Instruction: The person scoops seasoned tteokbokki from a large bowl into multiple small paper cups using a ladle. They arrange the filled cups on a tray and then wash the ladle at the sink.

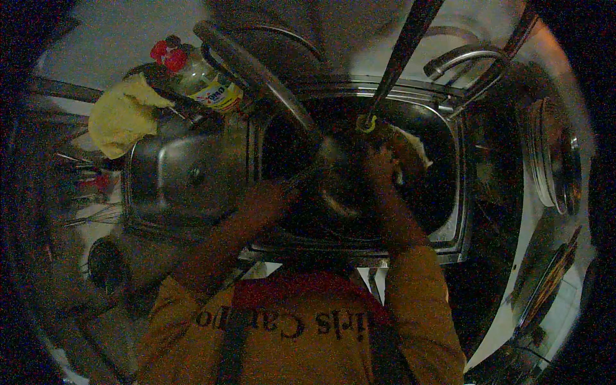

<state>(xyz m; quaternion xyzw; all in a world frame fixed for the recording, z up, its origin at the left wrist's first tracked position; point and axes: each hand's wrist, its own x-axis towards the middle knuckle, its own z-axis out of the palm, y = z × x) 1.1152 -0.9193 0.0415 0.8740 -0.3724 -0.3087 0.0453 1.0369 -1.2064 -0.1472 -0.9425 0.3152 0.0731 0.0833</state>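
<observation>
Both bare hands are low in the larger basin of a stainless steel sink (460, 192), in dim light. My left hand (286, 190) is at a dark, shiny rounded thing (339, 197), perhaps a metal vessel, with its fingers lost in shadow. On that thing's other side is my right hand (382, 163), close below a yellow-green ring (366, 123) at the lower end of a long dark bar (404, 45). Whether either hand grips anything cannot be told. A pale-edged thing (416, 144) lies right of my right hand. A metal spout (260, 79) slants down towards the basin.
A smaller steel basin (168, 154) adjoins on the left. Behind it are a yellow cloth (122, 115) and a plastic bottle (207, 86) with red at its top. A curved tap (462, 55) stands back right. Round metal ware (546, 159) is far right; a wire whisk (96, 214) lies left.
</observation>
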